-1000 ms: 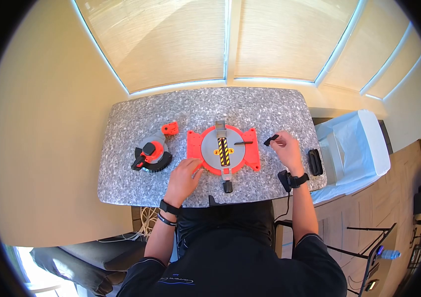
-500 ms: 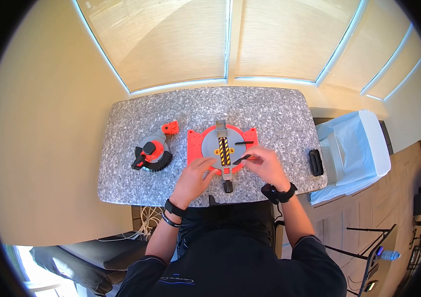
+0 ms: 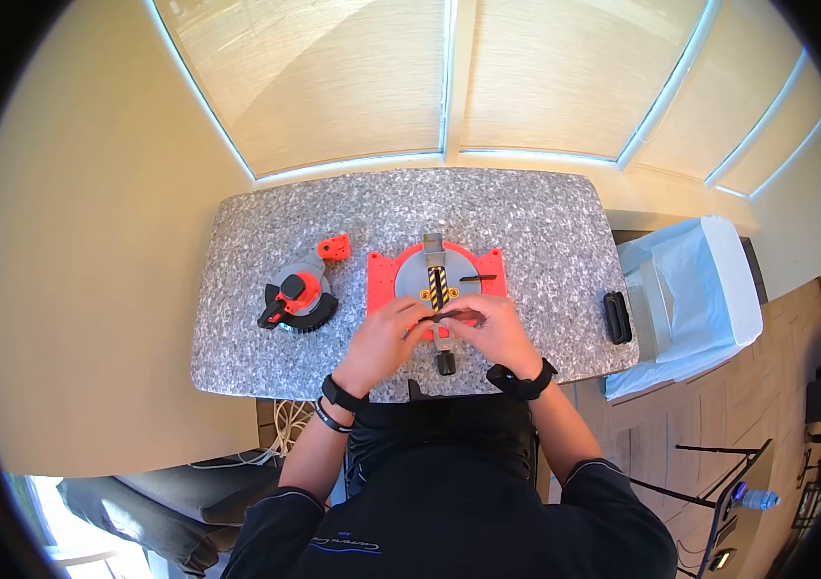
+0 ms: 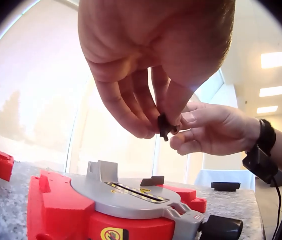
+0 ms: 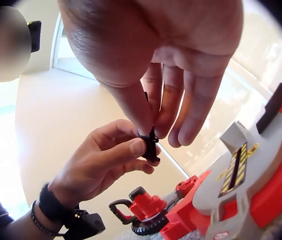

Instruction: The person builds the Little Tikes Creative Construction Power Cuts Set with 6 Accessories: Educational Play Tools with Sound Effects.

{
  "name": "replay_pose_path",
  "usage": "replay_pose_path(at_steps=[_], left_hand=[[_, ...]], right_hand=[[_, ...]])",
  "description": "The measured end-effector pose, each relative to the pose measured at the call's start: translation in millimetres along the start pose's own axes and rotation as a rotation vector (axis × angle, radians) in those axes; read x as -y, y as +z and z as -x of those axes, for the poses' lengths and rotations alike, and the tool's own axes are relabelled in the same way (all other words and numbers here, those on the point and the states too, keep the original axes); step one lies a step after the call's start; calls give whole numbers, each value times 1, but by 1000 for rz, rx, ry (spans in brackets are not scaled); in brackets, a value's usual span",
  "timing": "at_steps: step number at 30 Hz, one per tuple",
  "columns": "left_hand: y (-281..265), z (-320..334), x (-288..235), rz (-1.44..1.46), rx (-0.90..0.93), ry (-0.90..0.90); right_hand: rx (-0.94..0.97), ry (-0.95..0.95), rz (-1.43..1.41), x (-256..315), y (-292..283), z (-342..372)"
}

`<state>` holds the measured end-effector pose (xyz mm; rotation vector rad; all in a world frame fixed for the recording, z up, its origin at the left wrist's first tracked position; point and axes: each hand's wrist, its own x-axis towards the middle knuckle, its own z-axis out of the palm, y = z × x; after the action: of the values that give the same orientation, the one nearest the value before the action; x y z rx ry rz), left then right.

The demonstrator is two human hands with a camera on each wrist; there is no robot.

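Observation:
A small black plastic part [image 5: 150, 149] is held between both hands above a red and grey toy mitre saw base [image 3: 380, 274]. My left hand [image 3: 381, 340] pinches one end with thumb and fingers. The other end is pinched by my right hand [image 3: 499, 338], and the fingertips of both hands nearly meet. Fingers cover much of the part in the head view. On the base's grey round plate [image 4: 88, 189], with its striped slot, lies a slim black piece [image 3: 478, 278]. To the left rests the red, grey and black saw head [image 3: 300, 291].
A black oblong object [image 3: 616, 317] lies near the right edge of the speckled grey table [image 3: 536, 207]. Beyond that edge stands a bin lined with a pale blue bag [image 3: 695, 280]. Windows with blinds [image 3: 574, 77] rise behind the table.
My right hand has brought the black part leftward from beside the base to above its plate. My left hand has moved right and now pinches the part too.

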<state>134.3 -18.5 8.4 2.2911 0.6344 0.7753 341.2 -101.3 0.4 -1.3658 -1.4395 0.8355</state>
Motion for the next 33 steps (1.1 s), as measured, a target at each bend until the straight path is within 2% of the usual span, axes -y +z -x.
replay_pose_path(at_steps=[5, 10, 16, 20, 25, 33], left_hand=[[-13, -10, 13, -13, 1, -6], [-30, -20, 28, -118, -14, -16], [-38, -26, 50, -82, -15, -44], [-37, -27, 65, -118, 2, -90], [-33, -29, 75, -122, 11, -140], [-22, -29, 91, -147, -4, -122]], right_hand=[[-15, -26, 48, 2, 4, -5], [-102, -114, 255, -15, 0, -7], [-205, -99, 492, -37, -11, -5], [-194, -38, 499, -45, -16, -1], [-196, -67, 596, -47, -19, 6], [-212, -140, 625, -56, -18, 10]])
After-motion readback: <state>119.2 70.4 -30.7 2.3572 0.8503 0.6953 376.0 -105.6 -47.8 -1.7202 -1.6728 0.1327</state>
